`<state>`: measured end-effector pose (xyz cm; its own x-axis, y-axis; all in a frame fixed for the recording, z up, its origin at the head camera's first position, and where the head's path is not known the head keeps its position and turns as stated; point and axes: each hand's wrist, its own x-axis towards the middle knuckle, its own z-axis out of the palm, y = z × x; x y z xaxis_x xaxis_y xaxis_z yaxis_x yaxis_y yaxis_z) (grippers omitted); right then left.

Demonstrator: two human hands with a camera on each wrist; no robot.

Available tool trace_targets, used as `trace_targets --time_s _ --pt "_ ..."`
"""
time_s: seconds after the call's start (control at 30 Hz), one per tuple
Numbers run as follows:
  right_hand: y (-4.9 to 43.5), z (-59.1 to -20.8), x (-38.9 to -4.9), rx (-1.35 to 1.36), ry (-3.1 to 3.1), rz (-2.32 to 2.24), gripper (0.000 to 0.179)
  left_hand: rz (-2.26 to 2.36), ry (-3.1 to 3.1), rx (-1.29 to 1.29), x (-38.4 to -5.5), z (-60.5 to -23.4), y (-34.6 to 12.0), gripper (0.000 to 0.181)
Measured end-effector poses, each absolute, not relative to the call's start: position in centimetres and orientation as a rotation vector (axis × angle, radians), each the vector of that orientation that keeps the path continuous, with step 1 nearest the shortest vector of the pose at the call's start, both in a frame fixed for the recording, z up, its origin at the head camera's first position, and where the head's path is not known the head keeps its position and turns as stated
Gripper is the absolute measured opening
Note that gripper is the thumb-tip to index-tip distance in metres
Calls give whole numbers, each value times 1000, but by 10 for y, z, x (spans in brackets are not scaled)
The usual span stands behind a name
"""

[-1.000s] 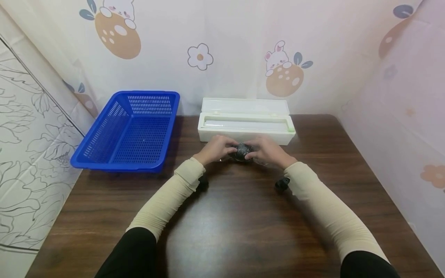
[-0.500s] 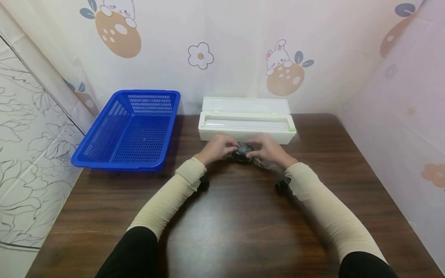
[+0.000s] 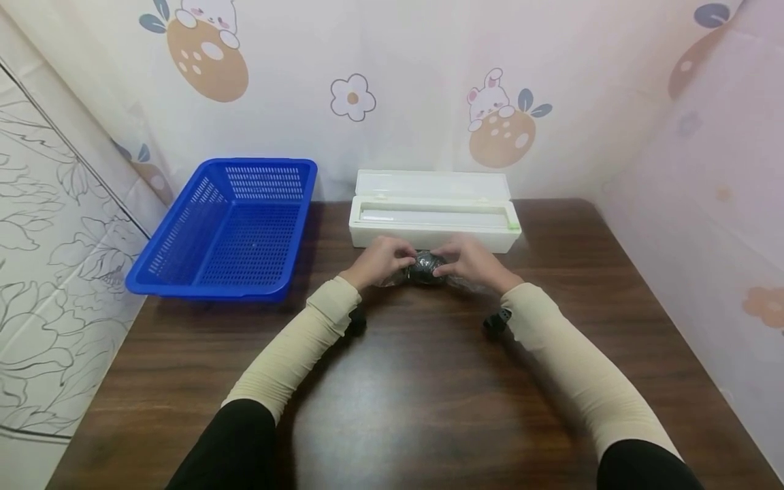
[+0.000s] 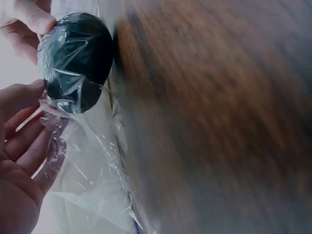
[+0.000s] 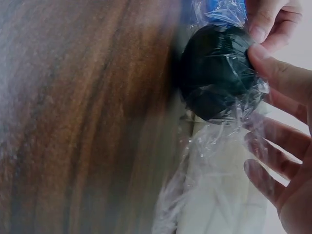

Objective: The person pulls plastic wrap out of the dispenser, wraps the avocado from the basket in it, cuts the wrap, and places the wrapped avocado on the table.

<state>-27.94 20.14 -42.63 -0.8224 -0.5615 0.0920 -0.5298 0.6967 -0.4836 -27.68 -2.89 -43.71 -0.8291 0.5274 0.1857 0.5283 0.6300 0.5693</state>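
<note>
Between my two hands is a dark green-black, egg-shaped thing (image 3: 427, 268) wrapped in clear cling film, low over the table in front of the white box. My left hand (image 3: 381, 261) grips its left side, thumb at the gathered film. From the right, my right hand (image 3: 470, 263) holds it with the thumb on the wrapped surface. Loose cling film (image 4: 95, 156) trails off the left end in the left wrist view, lying over those fingers. More film (image 5: 204, 156) hangs from the right end in the right wrist view, where the lower fingers are spread behind it.
A long white box (image 3: 435, 239) with its lid raised stands against the curtain (image 3: 416, 129), just behind my hands. To the left, a blue plastic basket (image 3: 208, 293) sits on the brown wooden table (image 3: 422, 408). Dark wrist cameras show under both sleeves.
The hands stay in nearly the same place, working around the wrapped thing. The loose film at the right end was more spread out half a second ago; film now shows by the left hand.
</note>
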Motion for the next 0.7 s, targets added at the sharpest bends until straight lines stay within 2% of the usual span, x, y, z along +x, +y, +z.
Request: trace_targets --time_s 0.13,0.33,0.57,0.7 --pt "202 -427 -280 -933 2840 -806 45 -1009 -2899 -869 -277 -435 -27 26" --pt "202 -427 -280 -947 2835 -816 46 -918 -2923 -979 -276 -432 -21 41" --pt "204 -426 -278 -934 2851 -704 67 -885 -2942 -928 -275 -431 -19 36" --pt "206 -426 -277 -993 2833 -666 59 -885 -2921 -924 -275 -431 -19 34"
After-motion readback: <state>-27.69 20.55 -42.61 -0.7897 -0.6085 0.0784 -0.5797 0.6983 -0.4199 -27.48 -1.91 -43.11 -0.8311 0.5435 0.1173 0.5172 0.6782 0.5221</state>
